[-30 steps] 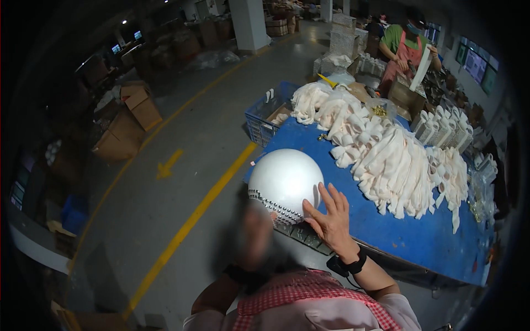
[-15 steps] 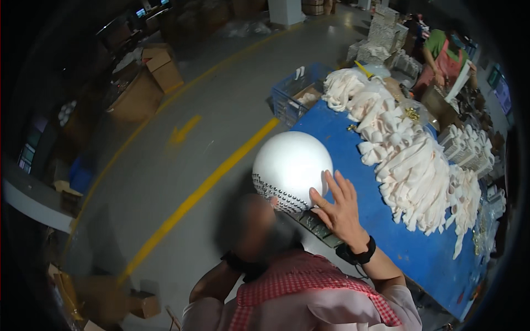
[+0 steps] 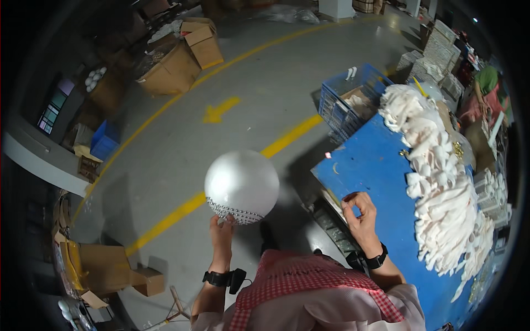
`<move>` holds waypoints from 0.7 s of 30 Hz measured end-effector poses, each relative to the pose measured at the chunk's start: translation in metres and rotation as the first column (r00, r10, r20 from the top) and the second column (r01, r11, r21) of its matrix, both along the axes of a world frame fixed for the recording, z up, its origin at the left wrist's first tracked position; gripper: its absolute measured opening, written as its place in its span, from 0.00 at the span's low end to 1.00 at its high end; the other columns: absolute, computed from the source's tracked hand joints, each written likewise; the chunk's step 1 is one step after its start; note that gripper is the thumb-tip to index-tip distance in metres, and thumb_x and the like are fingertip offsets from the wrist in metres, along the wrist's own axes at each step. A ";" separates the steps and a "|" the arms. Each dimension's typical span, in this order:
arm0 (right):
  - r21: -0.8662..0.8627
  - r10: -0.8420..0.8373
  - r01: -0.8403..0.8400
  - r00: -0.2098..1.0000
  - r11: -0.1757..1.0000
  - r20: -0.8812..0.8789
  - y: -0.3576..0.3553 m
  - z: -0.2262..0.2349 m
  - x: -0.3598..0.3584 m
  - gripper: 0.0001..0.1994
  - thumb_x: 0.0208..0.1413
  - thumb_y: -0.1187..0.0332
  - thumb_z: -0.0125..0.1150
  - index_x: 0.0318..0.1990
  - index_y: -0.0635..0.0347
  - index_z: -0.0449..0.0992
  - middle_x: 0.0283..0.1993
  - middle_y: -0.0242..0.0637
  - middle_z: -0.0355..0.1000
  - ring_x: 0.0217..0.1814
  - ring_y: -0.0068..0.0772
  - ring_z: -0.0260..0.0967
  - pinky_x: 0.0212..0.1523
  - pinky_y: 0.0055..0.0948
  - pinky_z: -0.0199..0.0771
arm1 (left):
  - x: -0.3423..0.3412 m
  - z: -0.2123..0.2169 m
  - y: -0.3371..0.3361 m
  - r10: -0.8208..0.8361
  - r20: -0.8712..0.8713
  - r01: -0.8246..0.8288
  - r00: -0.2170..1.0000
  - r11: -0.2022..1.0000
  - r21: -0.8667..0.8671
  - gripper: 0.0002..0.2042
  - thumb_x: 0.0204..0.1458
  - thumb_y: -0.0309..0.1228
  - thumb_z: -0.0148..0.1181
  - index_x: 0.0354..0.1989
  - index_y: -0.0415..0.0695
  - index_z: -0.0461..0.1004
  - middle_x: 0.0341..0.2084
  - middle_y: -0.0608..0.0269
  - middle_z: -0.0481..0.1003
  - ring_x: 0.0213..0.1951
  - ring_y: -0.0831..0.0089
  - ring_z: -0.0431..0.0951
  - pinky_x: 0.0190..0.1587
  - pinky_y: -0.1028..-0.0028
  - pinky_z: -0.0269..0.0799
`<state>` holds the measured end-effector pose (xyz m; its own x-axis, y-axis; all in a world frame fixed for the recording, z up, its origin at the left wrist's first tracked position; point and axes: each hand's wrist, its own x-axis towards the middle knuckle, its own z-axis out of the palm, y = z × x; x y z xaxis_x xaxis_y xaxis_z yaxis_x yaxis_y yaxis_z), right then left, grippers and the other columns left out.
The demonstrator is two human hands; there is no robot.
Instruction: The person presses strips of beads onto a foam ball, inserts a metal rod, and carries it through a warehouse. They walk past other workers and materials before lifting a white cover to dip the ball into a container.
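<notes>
A large white ball with rows of small silver beads along its lower part is in front of me, left of the table. At the ball's lower edge my left hand is closed on it, fingers partly hidden beneath. My right hand is over the near left edge of the blue table, apart from the ball. Its thumb and forefinger meet in a pinch; whatever may be between them is too small to tell. Dark bands circle both wrists.
White fabric strips lie heaped along the table. A blue crate stands at its far end. Cardboard boxes are across the floor, with another carton at lower left. A person in green is at far right.
My right hand has come off the ball and closed into a pinch over the table edge. The ball has moved left, away from the table, in my left hand. The view has shifted too.
</notes>
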<state>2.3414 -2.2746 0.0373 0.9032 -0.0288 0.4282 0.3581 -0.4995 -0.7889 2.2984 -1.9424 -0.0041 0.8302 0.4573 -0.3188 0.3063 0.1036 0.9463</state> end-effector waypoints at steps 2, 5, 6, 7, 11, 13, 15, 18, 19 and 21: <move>-0.026 0.017 -0.018 0.998 1.000 -0.065 0.038 -0.012 0.032 0.09 0.45 0.75 0.63 0.20 0.64 0.67 0.22 0.40 0.68 0.27 0.40 0.64 0.28 0.32 0.64 | 0.016 -0.017 0.050 0.027 -0.024 -0.023 0.999 0.990 0.141 0.07 0.58 0.37 0.50 0.36 0.48 0.65 0.15 0.76 0.62 0.15 0.88 0.55 0.15 0.83 0.45; -0.008 0.059 -0.061 0.988 0.998 -0.141 0.107 -0.022 0.080 0.10 0.46 0.74 0.63 0.19 0.63 0.67 0.19 0.39 0.65 0.23 0.38 0.63 0.23 0.31 0.61 | 0.044 -0.028 0.113 0.102 -0.058 -0.090 0.993 0.980 0.179 0.08 0.58 0.37 0.51 0.37 0.47 0.64 0.15 0.76 0.62 0.16 0.88 0.55 0.15 0.83 0.45; -0.010 0.058 -0.060 0.988 0.998 -0.145 0.127 -0.021 0.095 0.10 0.46 0.74 0.63 0.19 0.63 0.67 0.19 0.39 0.65 0.23 0.38 0.63 0.23 0.31 0.61 | 0.052 -0.028 0.131 0.101 -0.063 -0.089 0.993 0.980 0.178 0.08 0.58 0.37 0.51 0.37 0.47 0.64 0.15 0.76 0.62 0.16 0.88 0.55 0.15 0.83 0.45; -0.036 0.094 -0.100 0.984 0.994 -0.152 0.147 -0.020 0.111 0.11 0.46 0.73 0.64 0.19 0.63 0.67 0.18 0.38 0.65 0.22 0.38 0.62 0.22 0.31 0.60 | 0.061 -0.027 0.150 0.130 -0.095 -0.117 0.987 0.984 0.131 0.11 0.56 0.33 0.53 0.42 0.42 0.63 0.19 0.72 0.66 0.19 0.87 0.58 0.19 0.83 0.50; -0.098 0.161 -0.176 0.976 0.979 -0.144 0.211 -0.012 0.171 0.11 0.46 0.71 0.65 0.20 0.63 0.68 0.18 0.38 0.64 0.22 0.38 0.62 0.21 0.32 0.61 | 0.107 -0.031 0.220 0.126 -0.128 -0.115 0.984 0.989 0.096 0.16 0.55 0.30 0.56 0.47 0.36 0.60 0.23 0.67 0.71 0.23 0.85 0.61 0.24 0.82 0.55; -0.102 0.172 -0.197 0.961 0.975 -0.216 0.232 -0.008 0.195 0.10 0.46 0.70 0.64 0.21 0.62 0.69 0.19 0.39 0.66 0.22 0.41 0.63 0.23 0.35 0.64 | 0.133 -0.031 0.241 0.136 -0.143 -0.120 0.980 0.986 0.113 0.16 0.55 0.30 0.56 0.47 0.36 0.60 0.23 0.67 0.71 0.22 0.85 0.61 0.24 0.82 0.55; -0.116 0.188 -0.215 0.959 0.970 -0.212 0.242 -0.015 0.222 0.10 0.46 0.70 0.64 0.21 0.62 0.69 0.19 0.39 0.66 0.23 0.42 0.64 0.24 0.36 0.64 | 0.161 -0.031 0.250 0.138 -0.149 -0.120 0.979 0.985 0.124 0.16 0.55 0.30 0.55 0.47 0.37 0.60 0.23 0.67 0.71 0.22 0.85 0.61 0.24 0.82 0.55; -0.111 0.207 -0.232 0.958 0.966 -0.199 0.250 -0.027 0.266 0.09 0.47 0.69 0.64 0.22 0.62 0.71 0.20 0.41 0.68 0.23 0.45 0.64 0.25 0.38 0.65 | 0.199 -0.033 0.255 0.112 -0.083 -0.107 0.990 0.993 0.055 0.15 0.56 0.30 0.54 0.46 0.37 0.60 0.23 0.68 0.70 0.21 0.85 0.60 0.22 0.83 0.54; -0.114 0.191 -0.223 0.951 0.968 -0.244 0.253 -0.026 0.284 0.09 0.47 0.69 0.64 0.22 0.63 0.71 0.20 0.41 0.68 0.23 0.45 0.64 0.25 0.38 0.65 | 0.215 -0.033 0.256 0.120 -0.128 -0.116 0.985 0.992 0.040 0.14 0.56 0.31 0.54 0.45 0.38 0.60 0.22 0.69 0.69 0.20 0.86 0.59 0.20 0.83 0.53; -0.099 0.170 -0.201 0.950 0.975 -0.261 0.258 -0.022 0.321 0.10 0.47 0.68 0.63 0.22 0.63 0.71 0.19 0.42 0.67 0.23 0.44 0.65 0.26 0.37 0.66 | 0.253 -0.027 0.256 0.101 -0.204 -0.093 0.974 0.994 0.049 0.11 0.57 0.34 0.52 0.42 0.41 0.62 0.21 0.73 0.66 0.18 0.87 0.58 0.16 0.84 0.48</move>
